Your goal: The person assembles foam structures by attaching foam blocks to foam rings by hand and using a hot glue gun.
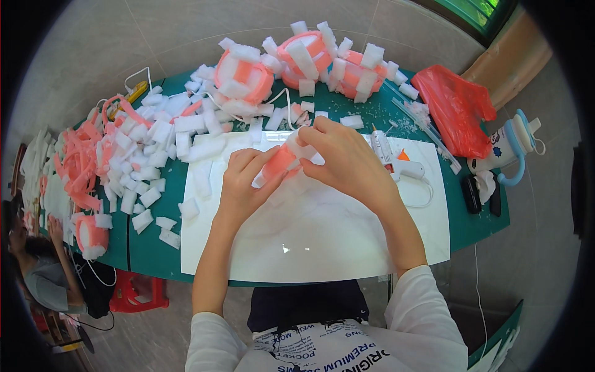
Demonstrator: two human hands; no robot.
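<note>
Over the glossy white board (322,248), a small pink-and-white foam piece (281,162) is between my two hands. My left hand (246,180) grips its near left side, thumb and fingers closed on the pink part. The fingers of my right hand (338,152) pinch the white part at its upper right. My fingers hide some of the piece. A white hot glue gun (403,167) with an orange trigger lies on the board, to the right of my right hand. Nothing touches it.
White foam blocks (145,167) and pink foam strips (80,155) are heaped at left. Pink foam rings with white blocks (245,77) stand behind. A red plastic bag (455,111), clear glue sticks (427,127) and a white tumbler (505,146) occupy the right. Another person (46,279) sits far left.
</note>
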